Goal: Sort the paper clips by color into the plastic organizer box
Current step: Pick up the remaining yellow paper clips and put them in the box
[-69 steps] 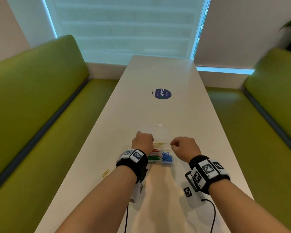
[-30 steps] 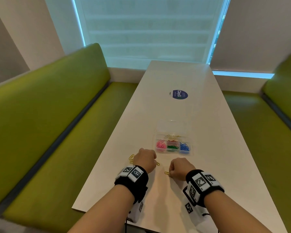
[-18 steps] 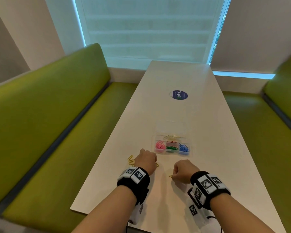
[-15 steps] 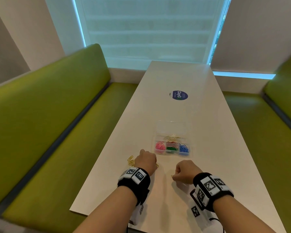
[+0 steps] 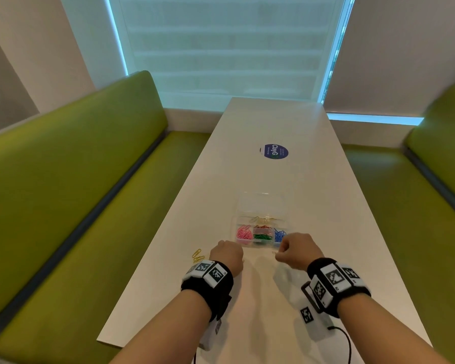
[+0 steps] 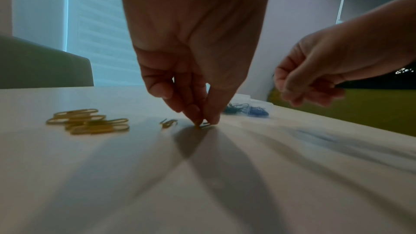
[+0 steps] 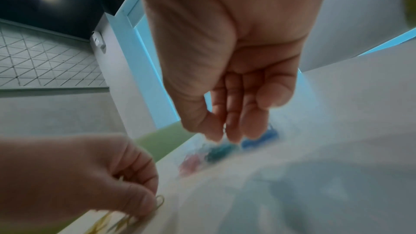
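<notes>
On the white desk (image 5: 307, 179), the left hand (image 5: 226, 256) reaches down and pinches a yellow clip (image 6: 199, 124) against the surface between thumb and fingertips. A small heap of yellow clips (image 6: 87, 121) lies just to its left. The right hand (image 5: 298, 250) hovers with fingers curled at the near edge of the clear organizer box (image 5: 260, 229); whether it holds a clip, I cannot tell. Pink, green, red and blue clips fill the box's compartments.

Pink clips (image 5: 243, 231), green clips (image 5: 262, 236), blue clips (image 5: 279, 234), yellow clips (image 5: 197, 254); lime-green benches (image 5: 71, 164).
</notes>
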`<state>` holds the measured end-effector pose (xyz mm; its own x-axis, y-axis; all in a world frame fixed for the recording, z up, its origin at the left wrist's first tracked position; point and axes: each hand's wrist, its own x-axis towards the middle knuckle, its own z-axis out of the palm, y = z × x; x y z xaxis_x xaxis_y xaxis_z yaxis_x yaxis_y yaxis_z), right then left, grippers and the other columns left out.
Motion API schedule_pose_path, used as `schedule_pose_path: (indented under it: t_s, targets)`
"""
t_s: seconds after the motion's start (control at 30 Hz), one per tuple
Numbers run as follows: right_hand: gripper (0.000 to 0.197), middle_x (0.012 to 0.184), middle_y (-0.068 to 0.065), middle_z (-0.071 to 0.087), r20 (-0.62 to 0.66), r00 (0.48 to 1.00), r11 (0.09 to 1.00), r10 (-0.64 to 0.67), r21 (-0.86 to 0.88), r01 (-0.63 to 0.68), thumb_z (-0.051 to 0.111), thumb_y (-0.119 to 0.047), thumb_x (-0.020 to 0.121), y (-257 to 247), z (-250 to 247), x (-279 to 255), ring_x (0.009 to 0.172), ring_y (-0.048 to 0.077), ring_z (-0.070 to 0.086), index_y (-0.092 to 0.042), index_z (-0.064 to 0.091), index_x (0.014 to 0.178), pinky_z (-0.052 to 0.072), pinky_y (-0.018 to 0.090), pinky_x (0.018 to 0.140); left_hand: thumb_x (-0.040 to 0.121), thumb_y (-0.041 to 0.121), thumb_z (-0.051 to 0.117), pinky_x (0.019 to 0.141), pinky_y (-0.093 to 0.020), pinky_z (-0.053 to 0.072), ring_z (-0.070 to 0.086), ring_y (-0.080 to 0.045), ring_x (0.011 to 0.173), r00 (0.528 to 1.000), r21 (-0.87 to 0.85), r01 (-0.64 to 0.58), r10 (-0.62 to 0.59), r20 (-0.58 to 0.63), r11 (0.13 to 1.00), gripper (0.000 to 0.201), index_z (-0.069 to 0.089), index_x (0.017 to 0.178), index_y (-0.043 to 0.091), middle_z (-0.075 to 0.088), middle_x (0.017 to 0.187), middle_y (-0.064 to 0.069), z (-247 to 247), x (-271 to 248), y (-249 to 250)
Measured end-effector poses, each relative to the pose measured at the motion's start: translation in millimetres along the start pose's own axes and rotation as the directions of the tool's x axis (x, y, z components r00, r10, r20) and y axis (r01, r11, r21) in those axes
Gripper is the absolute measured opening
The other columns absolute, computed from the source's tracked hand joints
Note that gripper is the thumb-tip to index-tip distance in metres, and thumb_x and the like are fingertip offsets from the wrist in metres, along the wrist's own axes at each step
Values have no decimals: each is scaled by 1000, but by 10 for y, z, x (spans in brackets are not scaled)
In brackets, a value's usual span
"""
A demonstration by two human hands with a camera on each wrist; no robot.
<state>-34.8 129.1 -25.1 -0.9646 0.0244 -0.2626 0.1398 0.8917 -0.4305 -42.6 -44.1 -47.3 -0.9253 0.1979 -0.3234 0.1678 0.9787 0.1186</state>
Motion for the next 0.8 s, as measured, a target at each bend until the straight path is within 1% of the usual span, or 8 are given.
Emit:
schedule_pose_path:
  t_s: [0.07, 0.17, 0.23, 0.33, 0.43, 0.5, 0.63, 0.8]
  targets:
    - [20, 73, -4, 58, -82, 997, 1000, 7, 5, -6, 64, -17, 81, -26, -108, 104, 73, 12, 55, -20, 55, 63, 52, 27, 73, 99, 23, 44, 94, -36, 45, 52, -29, 118, 1000, -30, -18, 18, -13, 999, 32, 57, 120, 4, 57, 126, -15, -37, 45, -4]
    - [7, 88, 2, 67, -172, 985, 999, 26, 24, -22, 62, -16, 83, -47, -238, 310, 83, 16, 60, -17, 65, 76, 53, 31, 79, 98, 22, 44, 90, -36, 46, 55, -29, 113, 998, -106, -30, 24, -62, 994, 28, 56, 119, 7, 60, 122, -13, -106, 129, -33]
    - [9, 94, 3, 69, -206, 978, 999, 41, 19, -38, 60, -18, 85, -55, -282, 452, 88, 19, 62, -16, 68, 83, 54, 32, 81, 98, 21, 44, 88, -36, 46, 57, -29, 110, 995, -155, -42, 27, -98, 987, 26, 56, 117, 8, 61, 118, -12, -145, 175, -61]
    - [13, 100, 4, 69, -214, 975, 998, 59, -7, -62, 56, -17, 88, -69, -302, 634, 94, 22, 62, -15, 69, 91, 53, 33, 81, 96, 20, 46, 86, -34, 47, 59, -27, 104, 987, -235, -73, 36, -157, 969, 23, 58, 112, 10, 64, 112, -10, -183, 234, -112]
    - [18, 105, 6, 68, -207, 976, 997, 61, -27, -68, 52, -15, 91, -73, -279, 760, 99, 24, 61, -14, 68, 97, 50, 32, 79, 93, 14, 47, 88, -34, 48, 59, -26, 102, 979, -315, -91, 26, -204, 945, 23, 61, 110, 11, 65, 110, -10, -203, 289, -157]
    - [20, 108, 7, 68, -190, 980, 998, 53, -24, -58, 50, -14, 91, -70, -253, 808, 100, 25, 61, -14, 69, 99, 51, 33, 82, 91, 10, 48, 89, -34, 48, 59, -26, 103, 976, -351, -98, 21, -217, 931, 25, 62, 112, 10, 65, 110, -10, -214, 318, -170]
    - [24, 113, 4, 67, -158, 987, 999, 33, -1, -33, 49, -11, 90, -23, -218, 819, 104, 22, 60, -16, 69, 103, 51, 35, 91, 88, 3, 50, 89, -30, 48, 58, -23, 103, 966, -394, -134, 30, -258, 909, 28, 64, 111, 9, 64, 111, -10, -259, 395, -148]
    - [24, 114, 2, 66, -199, 979, 998, 45, 46, -36, 50, -14, 90, 132, -268, 692, 105, 21, 59, -17, 69, 104, 48, 31, 89, 90, 2, 48, 92, -23, 41, 57, -22, 108, 948, -410, -184, 50, -315, 894, 29, 66, 112, 7, 65, 114, -11, -399, 586, 40]
